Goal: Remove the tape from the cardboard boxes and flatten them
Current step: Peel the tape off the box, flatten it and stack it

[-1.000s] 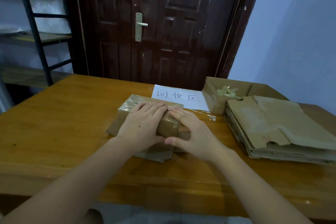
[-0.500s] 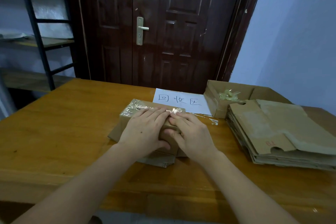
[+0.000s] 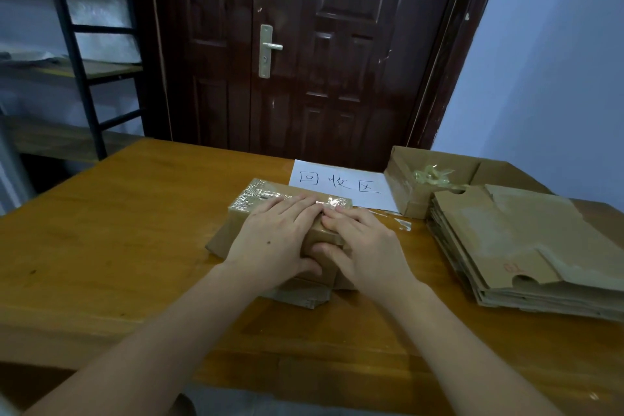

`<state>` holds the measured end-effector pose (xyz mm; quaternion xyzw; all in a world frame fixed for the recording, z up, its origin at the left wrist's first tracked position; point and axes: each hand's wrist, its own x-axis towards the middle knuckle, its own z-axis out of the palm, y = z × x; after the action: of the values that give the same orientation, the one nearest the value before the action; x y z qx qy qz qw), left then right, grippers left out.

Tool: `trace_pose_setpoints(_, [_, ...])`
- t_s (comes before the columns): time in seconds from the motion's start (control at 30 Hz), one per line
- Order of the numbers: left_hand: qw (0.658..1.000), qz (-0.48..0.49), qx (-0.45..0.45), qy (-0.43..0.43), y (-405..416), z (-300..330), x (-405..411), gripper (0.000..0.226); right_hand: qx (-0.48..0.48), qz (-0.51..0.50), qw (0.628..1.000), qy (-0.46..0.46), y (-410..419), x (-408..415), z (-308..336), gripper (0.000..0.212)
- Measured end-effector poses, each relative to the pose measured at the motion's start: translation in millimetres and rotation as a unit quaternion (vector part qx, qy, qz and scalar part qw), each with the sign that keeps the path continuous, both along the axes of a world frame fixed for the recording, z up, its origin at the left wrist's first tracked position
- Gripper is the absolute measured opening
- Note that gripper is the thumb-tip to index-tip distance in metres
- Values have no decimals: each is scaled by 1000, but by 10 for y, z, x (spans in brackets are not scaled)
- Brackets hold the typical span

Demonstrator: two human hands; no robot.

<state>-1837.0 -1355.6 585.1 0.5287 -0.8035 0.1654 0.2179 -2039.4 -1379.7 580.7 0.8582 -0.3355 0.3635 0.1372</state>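
I see left hand (image 3: 275, 240) pinning the taped box (image 3: 266, 197) to the worktop (image 3: 118, 230), palm flat; right hand (image 3: 363, 246) fingertips probing the tape (image 3: 332, 202) seam, nothing gripped.

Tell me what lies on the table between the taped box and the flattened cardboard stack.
Head view: a loose strip of clear tape on bare table.

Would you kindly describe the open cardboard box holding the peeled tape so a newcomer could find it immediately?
Start at the dark wooden door behind the orange-brown wooden table, then go to the table's far right corner. Right of the white paper sign with handwritten characters stands an open brown cardboard box. Unlike the flattened cardboard stack in front of it, it stands upright and holds a wad of crumpled clear tape.
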Motion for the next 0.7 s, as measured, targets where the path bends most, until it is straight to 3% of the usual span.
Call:
trace_pose_setpoints(0.27, [1000,6,3,-1,4,37,-15,105,-86,32,995,36,-103,-16,82,30])
trace_pose_setpoints(0.5, [1000,5,6,-7,11,36,-8,106,1,29,999,19,-86,-60,8,44])
trace_pose_setpoints(0.7, [1000,2,9,-3,-1,64,-11,106,-22,11,1000,14,-90,-29,2,44])
